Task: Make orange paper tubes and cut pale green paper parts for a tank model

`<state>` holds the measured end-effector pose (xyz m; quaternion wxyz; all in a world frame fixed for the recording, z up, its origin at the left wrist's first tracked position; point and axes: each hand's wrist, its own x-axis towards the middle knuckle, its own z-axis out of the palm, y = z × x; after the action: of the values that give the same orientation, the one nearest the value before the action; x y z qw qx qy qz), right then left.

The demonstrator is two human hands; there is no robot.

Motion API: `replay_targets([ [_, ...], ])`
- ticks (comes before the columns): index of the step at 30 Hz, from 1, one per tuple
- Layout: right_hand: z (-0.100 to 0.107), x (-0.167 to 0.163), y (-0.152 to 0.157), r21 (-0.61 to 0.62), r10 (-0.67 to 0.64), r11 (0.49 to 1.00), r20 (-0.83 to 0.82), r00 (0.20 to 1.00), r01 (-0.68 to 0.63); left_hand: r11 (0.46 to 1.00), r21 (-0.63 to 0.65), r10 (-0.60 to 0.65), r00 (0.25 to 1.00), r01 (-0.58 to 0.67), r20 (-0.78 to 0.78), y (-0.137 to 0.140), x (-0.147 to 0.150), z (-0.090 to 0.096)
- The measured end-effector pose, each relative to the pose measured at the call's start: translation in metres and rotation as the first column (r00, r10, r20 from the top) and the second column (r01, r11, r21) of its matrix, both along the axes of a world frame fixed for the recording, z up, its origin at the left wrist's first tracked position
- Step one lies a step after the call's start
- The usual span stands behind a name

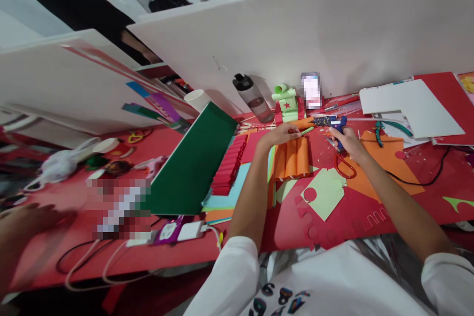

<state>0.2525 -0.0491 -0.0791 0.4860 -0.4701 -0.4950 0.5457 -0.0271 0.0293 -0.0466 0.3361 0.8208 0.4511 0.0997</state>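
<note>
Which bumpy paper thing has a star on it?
The pale green one, just right of the bottle. It shows a red star; the red one and orange one show none.

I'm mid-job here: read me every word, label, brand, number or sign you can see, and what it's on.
White shirt: probably "8"; the dark figures beside it could be 6 or 9.
Light green paper: a red star, no readable letters.
Glue gun: white label, too small to read.
Phone: blurred out, unreadable.
No word or brand is readable anywhere.
</note>
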Motion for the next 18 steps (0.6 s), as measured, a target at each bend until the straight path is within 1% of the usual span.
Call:
replay_targets([
  [4,-0.004,0.001,0.002,0.013,0.005,1.000,0.013,1.000,-0.005,0.999,0.008,-0.039,0.997,0.040,-0.066,0.003,0.000,-0.004],
  [7,-0.006,0.002,0.003,0.012,0.016,1.000,0.022,1.000,-0.016,1.000,0.004,-0.030,0.996,0.030,-0.086,0.004,0.006,-0.009],
  [9,-0.006,0.002,0.003,0.012,0.014,1.000,0.023,1.000,-0.015,1.000,-0.005,-0.017,0.998,0.017,-0.061,0.005,0.008,-0.012],
  [13,-0.004,0.002,0.002,0.015,0.015,1.000,0.027,1.000,-0.016,0.999,-0.028,-0.021,0.999,0.022,0.040,0.006,0.005,-0.016],
  [18,-0.006,0.003,0.004,0.017,0.024,1.000,0.052,0.998,-0.025,0.997,-0.071,-0.007,0.995,0.014,0.104,0.008,0.000,-0.017],
])
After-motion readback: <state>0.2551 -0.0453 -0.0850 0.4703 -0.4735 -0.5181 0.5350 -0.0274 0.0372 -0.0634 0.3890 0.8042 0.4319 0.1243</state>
